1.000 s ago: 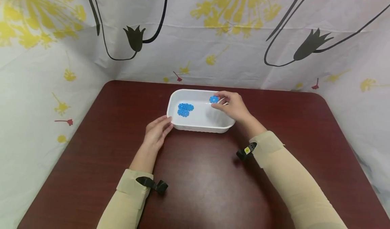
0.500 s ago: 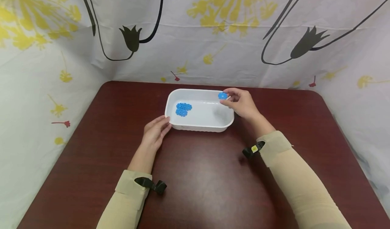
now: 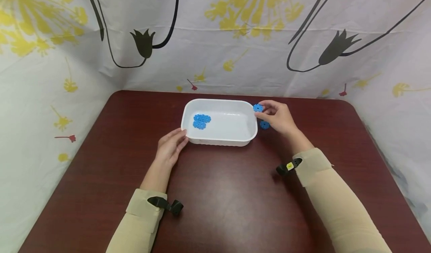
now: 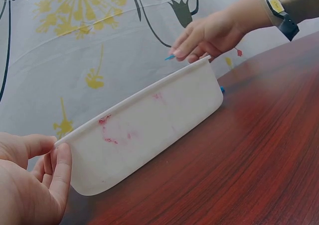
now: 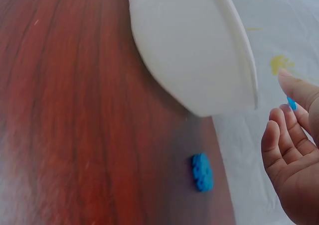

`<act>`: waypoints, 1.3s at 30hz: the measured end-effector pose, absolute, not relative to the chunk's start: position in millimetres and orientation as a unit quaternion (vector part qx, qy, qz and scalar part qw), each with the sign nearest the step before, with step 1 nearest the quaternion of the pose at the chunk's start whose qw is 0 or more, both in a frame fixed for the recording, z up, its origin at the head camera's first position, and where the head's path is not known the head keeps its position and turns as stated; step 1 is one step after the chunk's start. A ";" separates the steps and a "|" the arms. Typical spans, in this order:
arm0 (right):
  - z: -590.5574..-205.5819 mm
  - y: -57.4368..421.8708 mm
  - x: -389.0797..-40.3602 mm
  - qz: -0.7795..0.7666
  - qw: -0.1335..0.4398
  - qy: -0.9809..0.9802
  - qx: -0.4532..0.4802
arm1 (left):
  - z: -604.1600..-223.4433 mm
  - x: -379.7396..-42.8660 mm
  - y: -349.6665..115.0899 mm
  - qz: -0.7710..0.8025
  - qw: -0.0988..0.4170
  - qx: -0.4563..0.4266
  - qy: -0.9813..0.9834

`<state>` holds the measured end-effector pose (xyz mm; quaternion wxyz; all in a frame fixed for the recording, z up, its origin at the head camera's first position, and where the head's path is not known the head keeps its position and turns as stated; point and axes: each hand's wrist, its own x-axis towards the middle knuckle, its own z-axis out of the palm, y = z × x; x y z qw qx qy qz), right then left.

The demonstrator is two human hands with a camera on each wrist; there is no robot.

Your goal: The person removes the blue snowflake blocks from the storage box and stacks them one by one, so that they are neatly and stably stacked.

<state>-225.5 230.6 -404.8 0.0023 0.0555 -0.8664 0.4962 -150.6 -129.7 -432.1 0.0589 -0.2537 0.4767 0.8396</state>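
My right hand (image 3: 279,117): fingers clamped on a blue disc (image 3: 257,107), by the white tray's (image 3: 232,125) right rim. My left hand (image 3: 170,147) pinches its near left corner. Second disc (image 3: 264,125) on table (image 3: 222,185) beside; blue cluster (image 3: 201,121) inside, left.

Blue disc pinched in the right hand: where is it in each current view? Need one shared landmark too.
Head: blue disc right of center, slightly above mid-height, at the fingertips of the right hand.
Left wrist: blue disc upper middle, nearly edge-on.
Right wrist: blue disc near the right edge, around mid-height, mostly hidden by the hand.
Shared landmark: white tray, partly cut off in the right wrist view.
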 end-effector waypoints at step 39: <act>-453.0 270.6 -226.9 0.407 -0.026 -0.910 0.067 | -430.9 -150.2 -129.2 0.838 0.060 -0.257 0.479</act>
